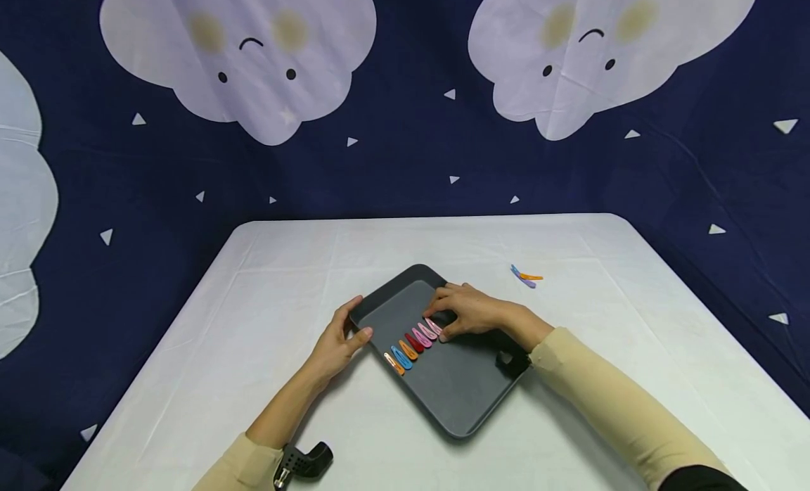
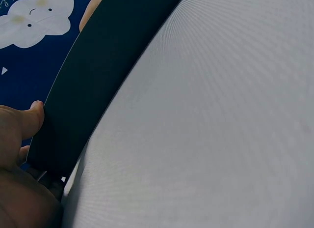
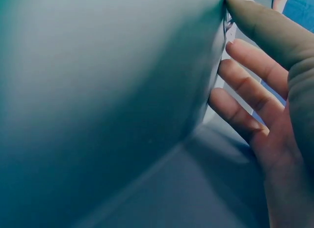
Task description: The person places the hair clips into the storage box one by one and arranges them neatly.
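Note:
A dark grey tray (image 1: 455, 399) lies turned at an angle on the white table. My left hand (image 1: 338, 343) grips its left edge, thumb over the rim; in the left wrist view that thumb (image 2: 32, 119) presses the tray's dark side wall (image 2: 93, 75). Several snap hair clips form a slanting row inside: orange, a blue hair clip (image 1: 401, 357), orange, a red hair clip (image 1: 414, 342) and pink ones. My right hand (image 1: 471, 309) reaches over the tray and pinches the light pink hair clip (image 1: 433, 326) at the row's upper end between thumb and index finger.
Beyond the tray, at the right, a small pile of blue, purple and orange hair clips (image 1: 524, 276) lies on the white table (image 1: 304, 266). A dark blue cloth (image 1: 399, 174) with clouds hangs behind the table.

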Motion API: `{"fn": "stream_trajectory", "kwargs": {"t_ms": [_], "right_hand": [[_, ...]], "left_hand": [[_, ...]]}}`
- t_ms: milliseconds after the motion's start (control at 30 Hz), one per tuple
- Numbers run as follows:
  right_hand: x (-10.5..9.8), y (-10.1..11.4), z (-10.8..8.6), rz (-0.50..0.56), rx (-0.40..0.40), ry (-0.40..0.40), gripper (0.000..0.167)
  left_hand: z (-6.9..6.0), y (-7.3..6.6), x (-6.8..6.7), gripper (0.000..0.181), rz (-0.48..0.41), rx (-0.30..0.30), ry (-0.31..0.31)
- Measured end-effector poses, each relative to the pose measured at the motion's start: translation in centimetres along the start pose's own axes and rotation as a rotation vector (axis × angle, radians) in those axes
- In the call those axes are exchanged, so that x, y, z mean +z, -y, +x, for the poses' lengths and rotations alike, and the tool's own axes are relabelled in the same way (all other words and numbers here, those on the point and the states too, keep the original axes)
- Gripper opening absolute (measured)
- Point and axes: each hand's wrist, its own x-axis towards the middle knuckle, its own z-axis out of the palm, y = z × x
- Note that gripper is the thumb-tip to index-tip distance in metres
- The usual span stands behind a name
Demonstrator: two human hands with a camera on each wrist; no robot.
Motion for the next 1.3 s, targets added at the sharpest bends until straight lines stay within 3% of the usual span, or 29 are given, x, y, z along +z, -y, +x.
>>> {"fn": "stream_trajectory", "kwargs": {"t_ms": [600, 833, 1067, 1300], "right_hand": [[0.2, 0.1, 0.1, -0.008, 0.008, 0.012, 0.057], [0.2, 0.0, 0.1, 0.013, 0.006, 0.006, 0.057], [-0.1, -0.3, -0.2, 0.1, 0.011, -0.016, 0.053], [-0.9, -0.1, -0.4, 0.16, 0.031, -0.033, 0.051]], "left_hand": [[-0.3, -0.2, 0.0, 0.065, -0.016, 0.02, 0.006], [-0.6, 0.0, 0.0, 0.067, 0.01, 0.086, -0.001], [-0.3, -0.1, 0.0, 0.066, -0.016, 0.003, 0.009], [-0.2, -0.2, -0.1, 0.066, -0.003, -0.006, 0.014]]}}
